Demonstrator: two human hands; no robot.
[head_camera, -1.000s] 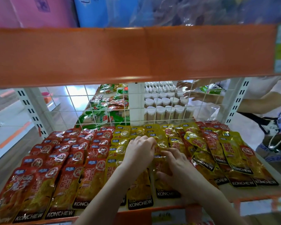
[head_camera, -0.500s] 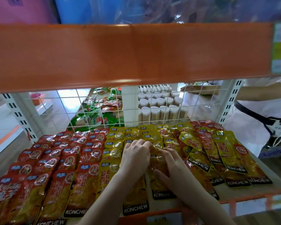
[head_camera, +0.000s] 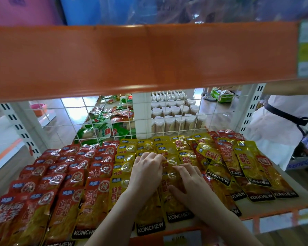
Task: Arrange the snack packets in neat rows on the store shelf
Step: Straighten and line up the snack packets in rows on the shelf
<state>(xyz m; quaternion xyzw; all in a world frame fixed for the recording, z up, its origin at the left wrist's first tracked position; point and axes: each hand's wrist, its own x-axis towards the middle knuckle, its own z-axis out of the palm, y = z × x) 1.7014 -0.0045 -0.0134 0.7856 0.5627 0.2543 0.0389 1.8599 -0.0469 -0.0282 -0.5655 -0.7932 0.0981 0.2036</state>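
Red snack packets (head_camera: 64, 176) lie in overlapping rows on the left of the shelf (head_camera: 267, 208). Yellow snack packets (head_camera: 167, 150) fill the middle, and a looser, skewed pile of yellow and red packets (head_camera: 247, 162) lies on the right. My left hand (head_camera: 146, 167) rests palm down on the middle yellow row, fingers curled at the top edge of a packet (head_camera: 172, 160). My right hand (head_camera: 187, 181) lies beside it on the same row, fingers spread over the packets and thumb pressed against a packet's side.
An orange shelf front (head_camera: 142, 55) hangs low across the top of the view. A white wire grid (head_camera: 167, 110) backs the shelf, with green packets (head_camera: 103, 128) and white tubs (head_camera: 176, 119) behind it. A person in white (head_camera: 281, 121) stands at the right.
Both hands have stayed on the middle yellow row, shifting only slightly. The camera has tipped a little lower and closer. The person's arm at the back right has risen.
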